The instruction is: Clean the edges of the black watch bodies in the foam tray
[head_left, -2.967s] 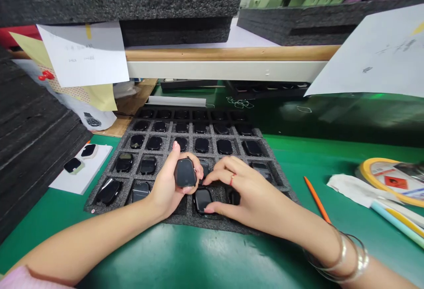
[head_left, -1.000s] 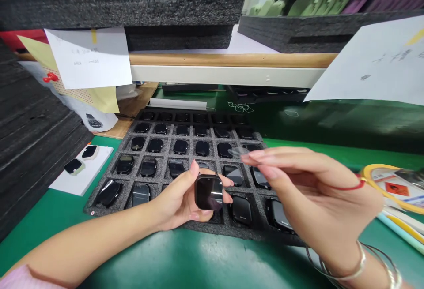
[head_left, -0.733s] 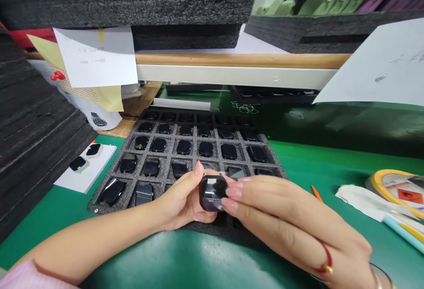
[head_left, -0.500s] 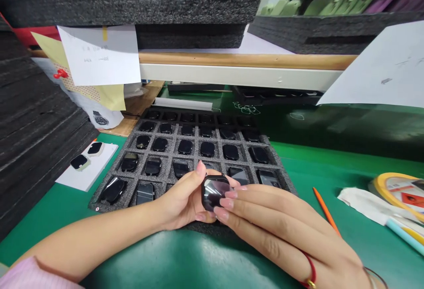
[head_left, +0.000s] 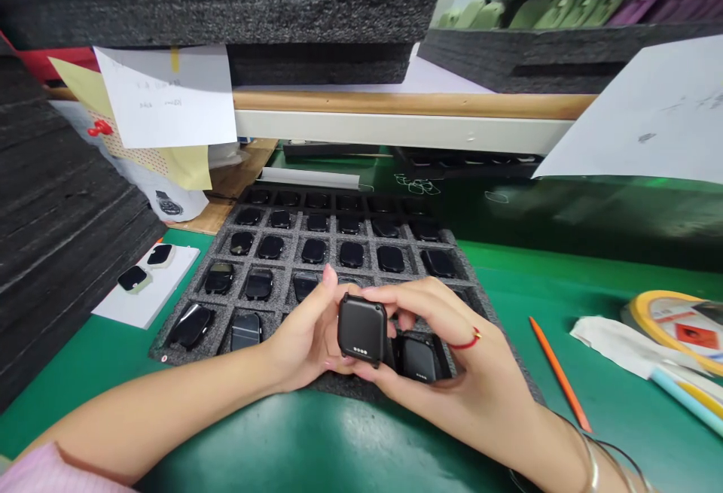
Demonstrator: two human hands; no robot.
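A black square smartwatch body [head_left: 362,330] without a strap is held over the near edge of the foam tray. Its back faces me, with a row of small metal contacts near the bottom. My left hand [head_left: 308,331] is closed around its left side, thumb up, fingers partly hidden behind it. The thumb and forefinger of my right hand [head_left: 452,342] pinch its top and bottom edges. Beneath the right hand, another watch body [head_left: 419,358] lies back up in a tray cell. More watch bodies fill rows of the grey foam tray [head_left: 333,273], some hidden by my hands.
Two light-cased watches [head_left: 133,278] rest on a white box [head_left: 144,308] at left. An orange pen [head_left: 559,372], white cloth [head_left: 607,342] and yellow tape roll [head_left: 672,312] lie at right. A shelf edge [head_left: 407,124] crosses above; dark foam stacks [head_left: 56,237] stand left.
The watch body has turned from its glossy screen to its back. My right hand has gone from flat fingers at the screen to a pinch on the edges. My left hand keeps its place.
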